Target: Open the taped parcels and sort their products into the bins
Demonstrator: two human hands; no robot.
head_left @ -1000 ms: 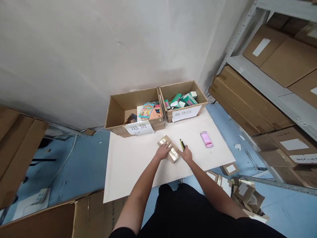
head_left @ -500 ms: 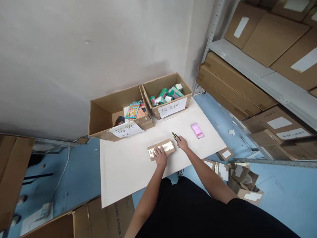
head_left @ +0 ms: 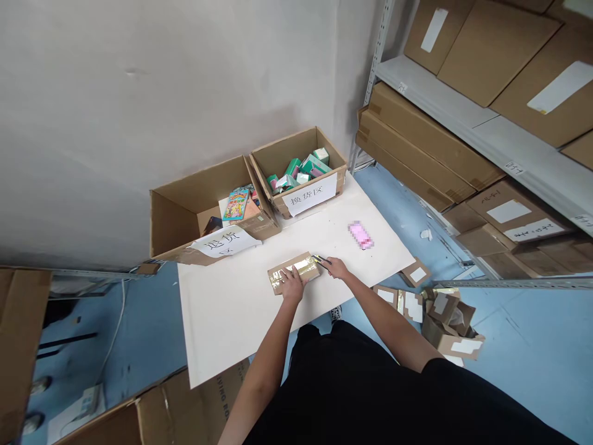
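Observation:
A small flat cardboard box (head_left: 277, 283) with shiny tape along its top lies on the white table (head_left: 222, 321). Across its top face rests my left hand (head_left: 293, 287), fingers spread and pressing on the cardboard. My right hand (head_left: 336, 268) is closed around a box cutter (head_left: 323, 259) with black and yellow-green parts. The cutter's front end is at the box's right end, by the tape; I cannot tell whether the blade has gone in.
Two open cartons with handwritten paper signs stand at the back: the left carton (head_left: 178, 213) holds booklets, the right carton (head_left: 340, 167) green-and-white packs. A blurred pink item (head_left: 360, 235) lies right. Beyond are a loaded shelf (head_left: 445, 93) and discarded boxes (head_left: 454, 321) on the floor.
My right hand has brought the box cutter left and turned it onto the box's right end. My left hand stays on the box. The whole view has shifted slightly.

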